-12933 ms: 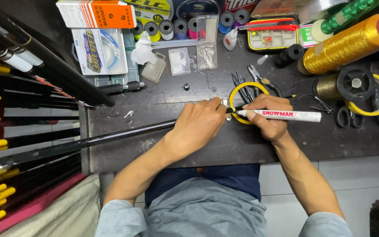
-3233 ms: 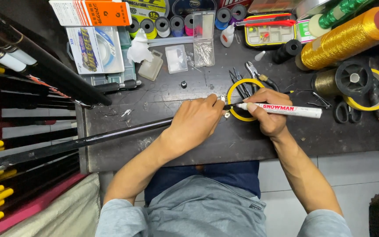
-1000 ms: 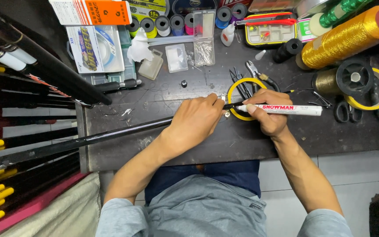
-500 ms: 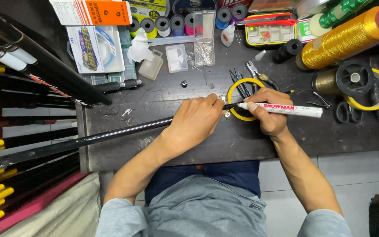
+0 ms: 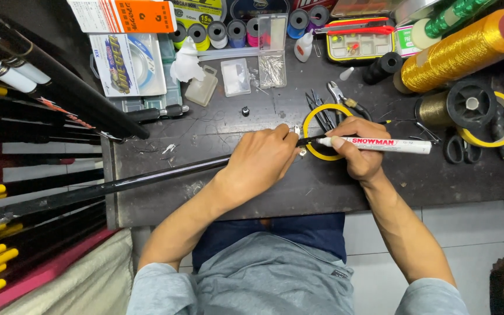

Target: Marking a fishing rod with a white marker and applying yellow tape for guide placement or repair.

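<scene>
Nearest, the left hand (image 5: 261, 163) is curled around the upper end of a long, thin black fishing-rod blank (image 5: 147, 178), fingers clenched on it just short of its tip, where a small metal line guide (image 5: 297, 129) sits at the fingertips; the rod runs away from the palm to the person's left, off the table edge; it looks light and stiff yet springy, probably slick with gloss and easy to crack at the thin end, so a grip close to the tip, as now, seems the sound place to steady it. Just beyond those fingertips the right hand (image 5: 357, 149) pinches a white paint marker with a dark nib (image 5: 380, 144) between thumb and forefinger, nib touching the rod's end; the pen appears light, rigid and smooth, best held near the nib for control. Under both sets of fingers lies a yellow ring of tape (image 5: 312, 116), with black pliers and small tools (image 5: 328, 105) resting across it. All this rests on a dark, scuffed worktable (image 5: 217, 198), hard and flat. Farther from the fingers stand a big cone of gold thread (image 5: 456, 52), a dark spool on a second yellow ring (image 5: 468, 105), a row of small coloured thread spools (image 5: 228, 32), clear plastic boxes (image 5: 237, 76) and a yellow tackle box (image 5: 360, 41); to the far left, a rack of black and yellow rods (image 5: 24, 99); below, pale floor tiles (image 5: 485, 227).
</scene>
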